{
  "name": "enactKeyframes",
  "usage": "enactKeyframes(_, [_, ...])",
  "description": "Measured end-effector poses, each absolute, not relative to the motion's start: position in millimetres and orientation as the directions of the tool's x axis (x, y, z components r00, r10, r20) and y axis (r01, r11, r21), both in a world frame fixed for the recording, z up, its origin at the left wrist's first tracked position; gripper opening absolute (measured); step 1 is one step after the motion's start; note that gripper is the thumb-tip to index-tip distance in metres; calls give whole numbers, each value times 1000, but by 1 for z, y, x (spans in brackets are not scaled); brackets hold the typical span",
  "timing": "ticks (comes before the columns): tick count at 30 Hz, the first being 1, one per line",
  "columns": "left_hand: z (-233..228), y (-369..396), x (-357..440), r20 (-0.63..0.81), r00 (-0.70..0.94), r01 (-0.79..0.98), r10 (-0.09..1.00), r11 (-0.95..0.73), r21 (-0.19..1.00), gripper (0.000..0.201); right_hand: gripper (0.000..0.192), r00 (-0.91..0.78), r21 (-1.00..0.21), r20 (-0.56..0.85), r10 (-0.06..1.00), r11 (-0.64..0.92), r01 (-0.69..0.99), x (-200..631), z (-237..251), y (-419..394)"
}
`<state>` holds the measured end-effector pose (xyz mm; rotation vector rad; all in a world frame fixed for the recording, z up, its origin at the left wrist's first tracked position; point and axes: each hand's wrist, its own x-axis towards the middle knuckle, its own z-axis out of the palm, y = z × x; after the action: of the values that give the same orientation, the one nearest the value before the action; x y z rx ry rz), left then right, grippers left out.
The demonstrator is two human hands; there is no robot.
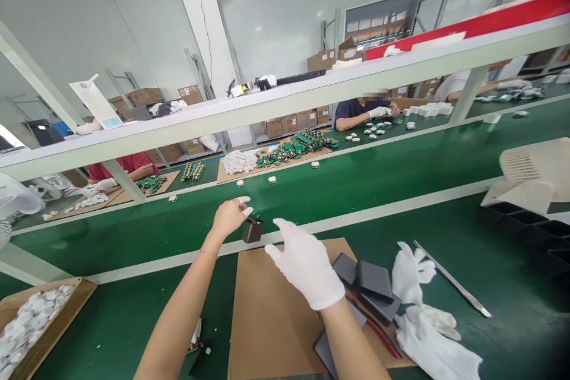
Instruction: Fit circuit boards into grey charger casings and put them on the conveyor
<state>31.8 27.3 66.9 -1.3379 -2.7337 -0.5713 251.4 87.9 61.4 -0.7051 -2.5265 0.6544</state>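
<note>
At the far left a cardboard box of small white parts (31,320) sits on the green bench, well away from the hands. The left hand (229,218), bare but for white finger cots on two fingertips, is stretched forward with its fingers pinched narrow on the top edge of a small dark open-topped casing (253,230), which stands just at the white strip edging the green conveyor belt (356,187). This looks like the placing step, the casing being set at the edge of the belt; the next move would call for a clean release so it stays upright. Just right of it the right hand (307,264), in a white glove, hovers over the cardboard mat (267,309) with fingers loosely spread and holding nothing. Further right lie a few flat dark grey covers (374,280), touching one another, then spare white gloves (423,320) and a thin metal strip (454,282). Across the belt other people sit among green circuit boards (294,148)
</note>
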Motion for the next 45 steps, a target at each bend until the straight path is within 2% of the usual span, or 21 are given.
enactKeyframes(4, [97,18,67,311,-502,856,807,412,313,26,81,-790,-581,157,593,702,412,239,58,87])
enactKeyframes(6, [110,13,84,375,-436,892,818,337,302,27,86,-811,-660,137,569,663,354,238,59,89])
enactKeyframes(7, [115,10,92,407,-405,907,819,302,295,27,81,-830,-715,143,540,636,291,239,59,89])
enactKeyframes(9, [124,6,105,474,-355,929,806,244,280,26,57,-870,-810,181,459,572,133,241,60,90])
enactKeyframes(11, [130,1,114,541,-324,942,776,216,256,26,30,-884,-843,230,407,537,27,244,62,88])
enactKeyframes(12, [132,-1,116,571,-316,947,758,213,242,25,23,-872,-837,258,417,547,14,246,64,87])
enactKeyframes(15, [141,-11,113,692,-300,953,656,243,183,25,21,-780,-784,358,514,618,48,253,71,83])
enactKeyframes(18, [154,-24,103,830,-293,929,475,346,130,29,21,-701,-795,413,581,606,35,267,79,83])
enactKeyframes(20, [161,-34,99,855,-333,906,397,387,173,31,24,-656,-820,413,631,571,33,277,83,87])
enactKeyframes(22, [163,-42,101,818,-404,904,409,318,288,34,28,-607,-808,427,671,584,78,285,84,92])
enactKeyframes(24, [157,-45,107,718,-424,900,553,169,401,37,30,-590,-752,447,672,640,158,289,85,96])
enactKeyframes(27, [138,-41,119,461,-266,881,847,20,473,53,26,-644,-681,408,647,686,257,289,87,96])
enactKeyframes(29, [123,-34,126,335,-160,873,928,-26,487,55,24,-698,-702,344,629,665,254,288,90,94])
enactKeyframes(31, [110,-26,133,295,-99,856,950,-70,512,45,24,-754,-752,304,582,633,185,286,93,91])
enactKeyframes(33, [100,-19,136,288,-102,823,952,-82,562,31,25,-783,-790,306,541,604,108,286,93,90])
enactKeyframes(35, [90,-12,133,306,-191,768,933,-53,639,25,34,-769,-813,330,548,578,64,286,90,92])
enactKeyframes(39, [66,11,100,350,-449,677,822,57,734,40,61,-617,-843,380,689,533,77,292,79,107])
enactKeyframes(42, [42,33,61,318,-647,622,693,239,746,37,62,-508,-854,385,770,506,122,300,76,117])
enactKeyframes(45, [18,45,31,224,-797,525,560,462,715,30,54,-463,-855,378,802,494,159,305,76,122])
